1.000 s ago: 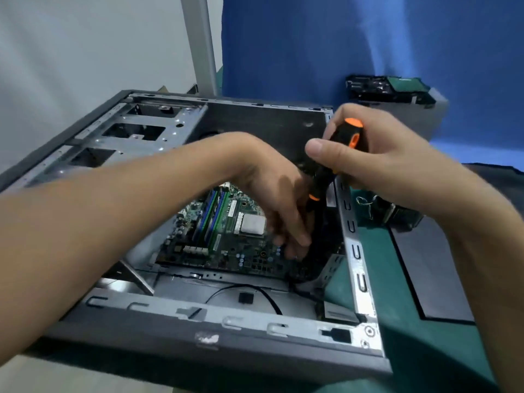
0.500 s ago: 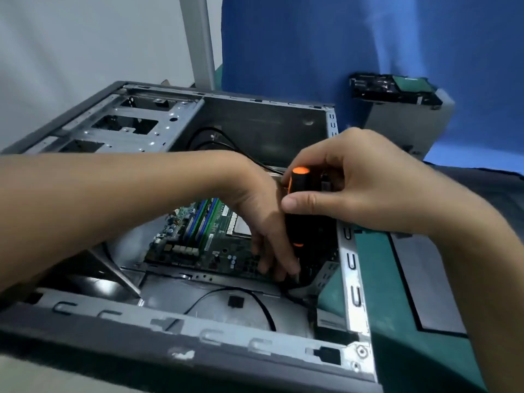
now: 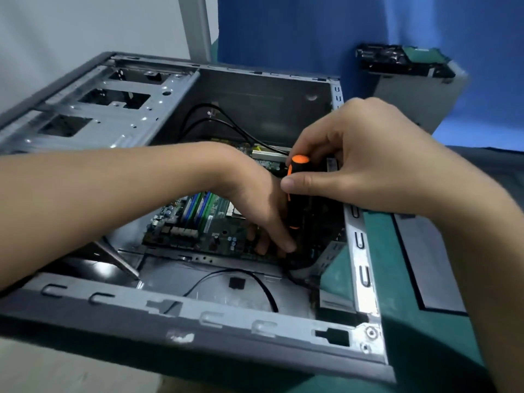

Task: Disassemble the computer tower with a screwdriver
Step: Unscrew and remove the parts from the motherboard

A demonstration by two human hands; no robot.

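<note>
The grey computer tower (image 3: 215,321) lies on its side with its panel off, and its green motherboard (image 3: 198,222) shows inside. My right hand (image 3: 354,165) grips the black and orange screwdriver (image 3: 295,199) by the handle, holding it upright over the board's right edge. My left hand (image 3: 261,211) reaches down into the case, fingers pointing at the board around the screwdriver's lower end. The tip is hidden behind those fingers, so I cannot tell whether they hold the shaft.
Black cables (image 3: 255,282) run across the case floor and along the back wall. A removed grey unit with a drive on top (image 3: 411,80) stands at the back right. A dark panel (image 3: 425,265) lies on the green mat (image 3: 397,350) to the right.
The screwdriver has gone from tilted and high to upright and lower inside the case. Both hands have sunk with it toward the motherboard's right edge.
</note>
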